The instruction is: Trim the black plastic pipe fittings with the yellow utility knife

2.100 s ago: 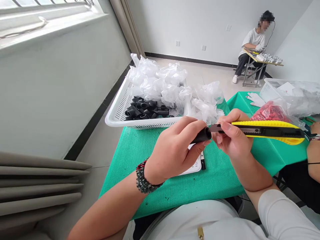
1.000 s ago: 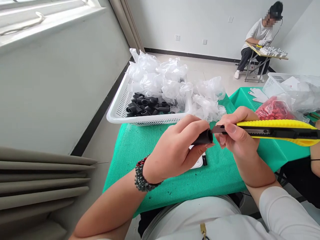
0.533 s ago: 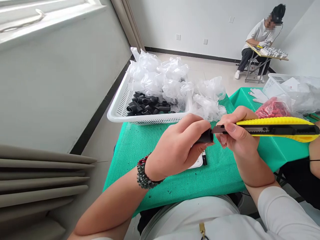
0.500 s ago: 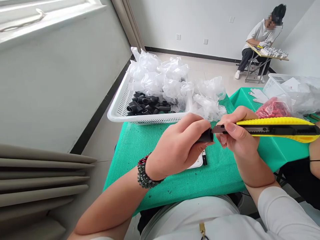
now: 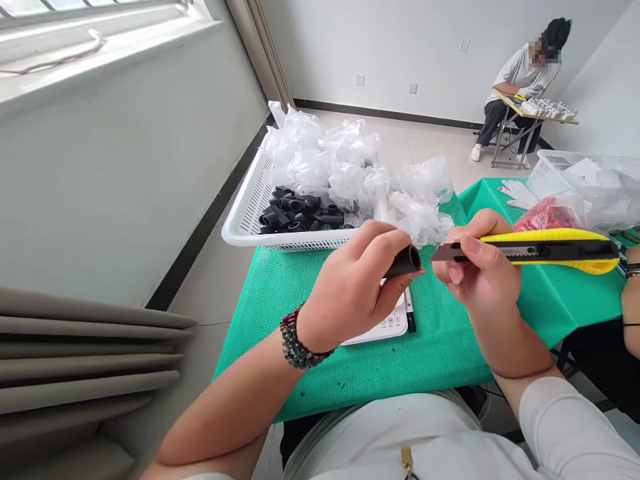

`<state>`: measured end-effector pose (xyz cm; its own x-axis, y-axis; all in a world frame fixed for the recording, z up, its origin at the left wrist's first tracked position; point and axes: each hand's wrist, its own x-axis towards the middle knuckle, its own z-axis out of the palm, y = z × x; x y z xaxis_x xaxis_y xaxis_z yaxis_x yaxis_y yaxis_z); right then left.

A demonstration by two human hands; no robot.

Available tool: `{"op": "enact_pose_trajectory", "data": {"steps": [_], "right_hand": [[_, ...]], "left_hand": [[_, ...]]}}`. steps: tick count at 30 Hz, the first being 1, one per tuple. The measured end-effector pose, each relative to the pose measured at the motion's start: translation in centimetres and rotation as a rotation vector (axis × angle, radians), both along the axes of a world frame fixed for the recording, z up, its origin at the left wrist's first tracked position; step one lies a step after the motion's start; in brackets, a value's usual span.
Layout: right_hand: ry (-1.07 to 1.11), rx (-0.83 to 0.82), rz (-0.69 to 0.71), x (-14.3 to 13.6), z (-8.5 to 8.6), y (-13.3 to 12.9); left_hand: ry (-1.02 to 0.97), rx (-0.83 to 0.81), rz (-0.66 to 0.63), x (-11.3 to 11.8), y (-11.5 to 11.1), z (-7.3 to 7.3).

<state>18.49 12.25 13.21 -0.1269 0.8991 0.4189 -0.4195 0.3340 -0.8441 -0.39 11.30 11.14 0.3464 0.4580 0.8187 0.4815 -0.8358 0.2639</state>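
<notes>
My left hand (image 5: 353,287) is closed round a black pipe fitting (image 5: 404,261), its round open end facing right. In my right hand (image 5: 483,263) is a yellow and black utility knife (image 5: 555,251), gripped near the front with the thumb on its side. The knife's blade (image 5: 441,252) points left, a small gap away from the fitting's rim. Below my left hand, partly covered by it, lies a white digital scale (image 5: 385,328) with a black marker (image 5: 411,315) beside it.
A white basket (image 5: 250,237) holds black fittings (image 5: 300,210) and clear plastic bags (image 5: 320,150). More bags (image 5: 420,200) lie to its right on the green cloth (image 5: 280,293). A red-filled bag (image 5: 547,215) and white glove (image 5: 519,193) are further right. Another person (image 5: 525,80) sits at a small table.
The knife blade has come away from the fitting's rim, leaving a gap. My left hand has tilted so the fitting's open end shows more. The view has shifted slightly.
</notes>
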Motion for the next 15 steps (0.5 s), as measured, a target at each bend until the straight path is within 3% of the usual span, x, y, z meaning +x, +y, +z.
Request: {"op": "enact_pose_trajectory", "data": {"steps": [7,11,15], "right_hand": [[-0.050,0.084,-0.047,0.17,-0.55,-0.33],[-0.073,0.083,-0.032,0.20,-0.60,-0.70],[-0.057,0.074,0.009,0.04,-0.31,-1.01]], "left_hand": [[0.052,-0.038,-0.047,-0.37,-0.29,0.51],[0.109,-0.174,-0.142,-0.51,-0.42,0.60],[0.007,-0.275,-0.240,-0.51,-0.31,0.59]]}}
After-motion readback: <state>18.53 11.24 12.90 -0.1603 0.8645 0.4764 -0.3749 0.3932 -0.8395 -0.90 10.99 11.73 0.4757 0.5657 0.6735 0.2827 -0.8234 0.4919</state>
